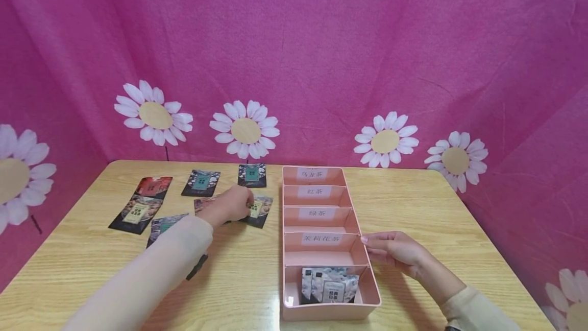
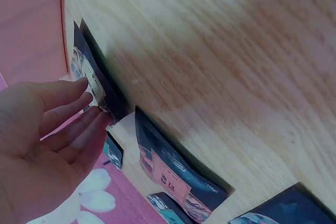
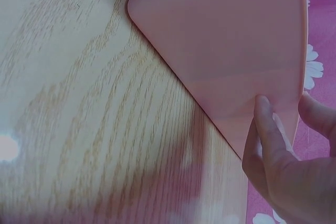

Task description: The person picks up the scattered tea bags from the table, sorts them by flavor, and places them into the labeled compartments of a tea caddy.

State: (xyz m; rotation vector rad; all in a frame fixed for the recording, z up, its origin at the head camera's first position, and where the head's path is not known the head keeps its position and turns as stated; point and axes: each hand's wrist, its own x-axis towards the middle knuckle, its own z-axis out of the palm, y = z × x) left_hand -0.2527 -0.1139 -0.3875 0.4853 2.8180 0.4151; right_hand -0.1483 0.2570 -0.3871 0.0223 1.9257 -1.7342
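My left hand (image 1: pixel 233 203) reaches over a flat tea sachet (image 1: pixel 260 210) with a pale yellow label, left of the pink divided box (image 1: pixel 328 312). In the left wrist view its extended fingers (image 2: pixel 79 129) are at the sachet's printed face (image 2: pixel 93 80); whether they press on it I cannot tell. At the box's right side, my right hand (image 1: pixel 399 252) holds the wall, thumb at the rim and fingertips against the outside, as the right wrist view shows. Several grey-white sachets (image 1: pixel 334 290) stand in the box's nearest compartment; its other compartments carry paper labels.
Two green-labelled sachets, one (image 1: pixel 201 183) farther left and another (image 1: pixel 252 174) nearer the box, lie toward the back of the wooden table (image 1: pixel 404 193). A red sachet (image 1: pixel 153 187) overlaps a yellow-labelled one (image 1: pixel 136 213) at left. My left forearm partly covers other sachets. A pink flowered cloth (image 1: pixel 294 65) hangs behind.
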